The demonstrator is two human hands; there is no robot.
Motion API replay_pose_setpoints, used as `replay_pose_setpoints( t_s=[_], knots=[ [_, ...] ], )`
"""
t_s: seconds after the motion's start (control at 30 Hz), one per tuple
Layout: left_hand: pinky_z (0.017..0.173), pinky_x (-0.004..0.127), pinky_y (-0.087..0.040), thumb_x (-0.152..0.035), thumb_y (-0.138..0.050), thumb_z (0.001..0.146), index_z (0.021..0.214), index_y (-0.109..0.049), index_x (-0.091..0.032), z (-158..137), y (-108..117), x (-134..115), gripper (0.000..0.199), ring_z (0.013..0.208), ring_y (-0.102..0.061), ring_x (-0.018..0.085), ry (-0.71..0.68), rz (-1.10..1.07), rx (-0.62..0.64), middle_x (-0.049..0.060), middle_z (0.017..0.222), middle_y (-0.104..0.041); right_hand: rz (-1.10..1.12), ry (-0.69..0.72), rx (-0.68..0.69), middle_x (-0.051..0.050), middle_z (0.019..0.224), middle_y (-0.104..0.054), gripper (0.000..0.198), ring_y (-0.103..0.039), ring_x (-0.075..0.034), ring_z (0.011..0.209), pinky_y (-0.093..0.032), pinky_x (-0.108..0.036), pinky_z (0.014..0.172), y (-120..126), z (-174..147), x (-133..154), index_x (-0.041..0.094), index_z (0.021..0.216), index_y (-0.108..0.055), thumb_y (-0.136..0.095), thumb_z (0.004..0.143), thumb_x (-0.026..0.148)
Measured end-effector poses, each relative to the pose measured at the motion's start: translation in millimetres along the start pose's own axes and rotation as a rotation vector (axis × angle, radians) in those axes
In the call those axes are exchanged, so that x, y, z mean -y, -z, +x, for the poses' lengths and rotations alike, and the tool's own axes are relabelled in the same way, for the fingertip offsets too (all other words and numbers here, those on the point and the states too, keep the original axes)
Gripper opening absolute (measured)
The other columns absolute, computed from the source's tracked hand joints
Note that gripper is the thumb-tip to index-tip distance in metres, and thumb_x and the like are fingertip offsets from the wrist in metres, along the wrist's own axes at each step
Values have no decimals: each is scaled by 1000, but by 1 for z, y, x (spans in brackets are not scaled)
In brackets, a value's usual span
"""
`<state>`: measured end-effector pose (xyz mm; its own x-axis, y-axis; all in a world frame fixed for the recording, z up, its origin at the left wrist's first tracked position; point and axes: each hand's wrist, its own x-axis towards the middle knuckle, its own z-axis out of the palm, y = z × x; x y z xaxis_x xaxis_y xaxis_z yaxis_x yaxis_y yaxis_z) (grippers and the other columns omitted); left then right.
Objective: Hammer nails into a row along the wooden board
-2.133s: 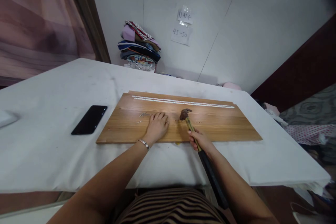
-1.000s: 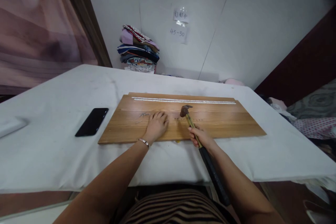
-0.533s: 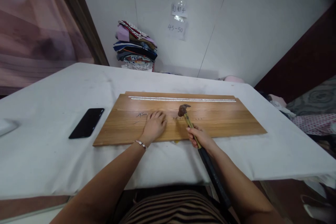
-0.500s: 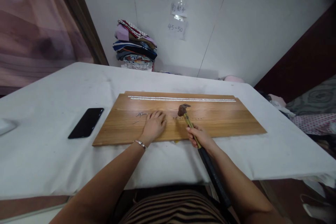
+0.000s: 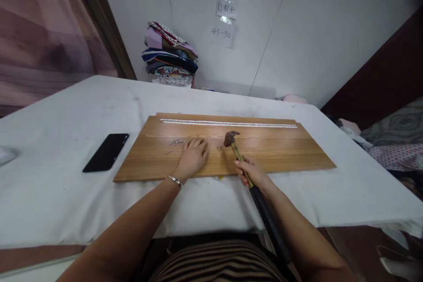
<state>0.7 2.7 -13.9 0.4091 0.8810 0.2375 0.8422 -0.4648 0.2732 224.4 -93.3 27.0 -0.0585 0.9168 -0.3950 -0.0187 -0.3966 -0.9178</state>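
Observation:
My right hand [image 5: 250, 172] is wrapped round the yellowish shaft of a claw hammer [image 5: 238, 154], well up toward its rusty head. The long black grip slants down toward my body. The hammer head hovers over or near a row of small dark nail spots [image 5: 248, 148] on a wooden board [image 5: 280, 152]; I cannot tell whether it touches. My left hand [image 5: 193, 157] lies flat on the board, left of the hammer, fingers stretched out. Close to its fingertips, several loose nails [image 5: 177, 142] lie in a small heap, one apart below them.
Two white measuring strips [image 5: 228, 124] run along the board's far edge. A black phone [image 5: 106, 153] lies on the white tablecloth [image 5: 62, 141] left of the board. Folded clothes [image 5: 170, 55] are piled against the wall, where paper notes [image 5: 224, 33] hang.
The view has shifted very slightly. Both hands and the hammer keep nearly the same places on and above the board.

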Motion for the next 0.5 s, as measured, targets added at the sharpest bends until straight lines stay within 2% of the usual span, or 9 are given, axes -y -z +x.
replay_pose_setpoints(
  t_s=[0.2,0.5],
  knots=[
    [119,52,-37,-29,-48,101,128,-69,-22,0,-1,1,35,140,-53,31,-10,-2,-4,12,143,-65,-18,-7,10,13,49,-44,44,-34,-6,32,-26,-20,30,-1,3,1,26,77,-43,-72,65,57],
    [119,52,-38,-29,-46,101,128,-69,-20,0,-3,3,36,139,-53,31,-12,9,-2,13,143,-65,-18,31,24,12,47,-43,41,-34,-6,32,-26,-21,31,1,3,2,26,75,-43,-70,68,56]
  ],
)
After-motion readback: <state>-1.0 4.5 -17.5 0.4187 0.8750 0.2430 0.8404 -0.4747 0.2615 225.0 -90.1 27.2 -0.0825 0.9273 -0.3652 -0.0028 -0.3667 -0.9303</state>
